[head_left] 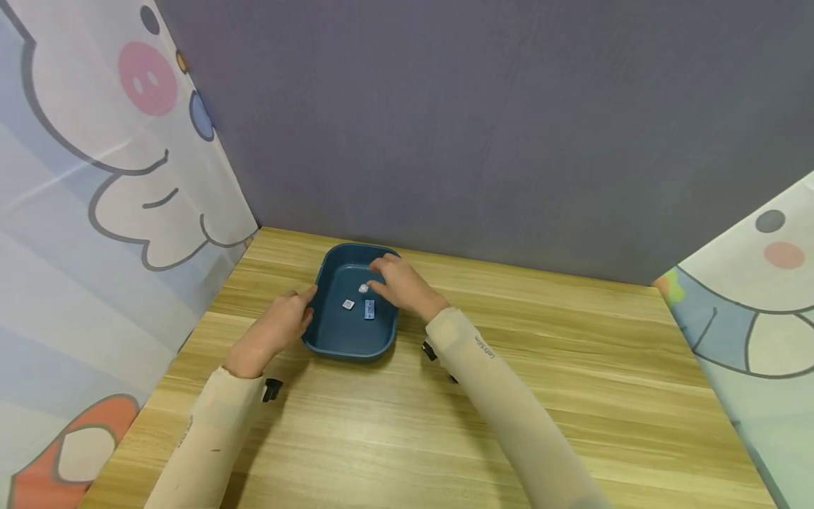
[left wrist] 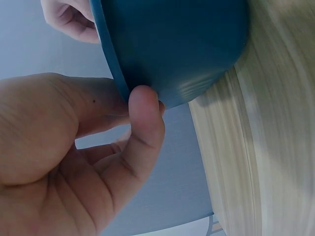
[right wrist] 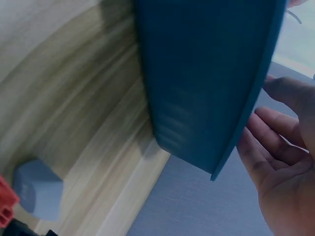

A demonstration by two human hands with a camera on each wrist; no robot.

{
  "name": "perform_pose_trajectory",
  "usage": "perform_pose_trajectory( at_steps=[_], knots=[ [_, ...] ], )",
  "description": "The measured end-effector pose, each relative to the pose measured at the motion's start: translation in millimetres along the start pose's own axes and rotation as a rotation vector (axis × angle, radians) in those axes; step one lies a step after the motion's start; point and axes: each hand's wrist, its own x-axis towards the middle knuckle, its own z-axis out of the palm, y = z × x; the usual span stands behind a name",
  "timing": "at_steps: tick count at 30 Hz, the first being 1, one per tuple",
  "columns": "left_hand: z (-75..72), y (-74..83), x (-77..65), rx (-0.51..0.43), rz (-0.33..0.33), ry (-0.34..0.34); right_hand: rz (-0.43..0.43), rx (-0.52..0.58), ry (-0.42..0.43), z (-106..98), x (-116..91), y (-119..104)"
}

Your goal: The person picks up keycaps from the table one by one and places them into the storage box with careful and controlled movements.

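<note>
A dark blue plastic basin [head_left: 346,350] stands on the wooden table in the head view. Inside lie a small white piece [head_left: 363,288], a whitish square piece [head_left: 347,305] and a light blue rectangular piece with dark marks [head_left: 369,309]; their exact kind is too small to tell. My left hand [head_left: 280,325] pinches the basin's left rim, and the left wrist view shows a finger [left wrist: 145,113] on its outer wall. Over the right side reaches my right hand [head_left: 403,283], thumb and forefinger apart, with nothing visible between them. The right wrist view has its fingers beside the rim.
The wooden table [head_left: 572,367] extends to the right and front. Behind it rises a grey panel [head_left: 477,141]; cartoon-printed sheets [head_left: 95,198] flank both sides. A grey block [right wrist: 39,189] and a red piece [right wrist: 6,201] show at lower left in the right wrist view.
</note>
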Motion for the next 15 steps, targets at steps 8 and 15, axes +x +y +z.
perform_pose_trajectory(
  at_steps=[8, 15],
  knots=[
    [-0.6, 0.6, -0.5, 0.003, 0.008, 0.007, 0.005, 0.02, 0.056, -2, -11, 7],
    [-1.2, 0.3, -0.8, -0.011, 0.012, 0.008, -0.009, 0.009, 0.095, -10, -32, 19]
  ],
)
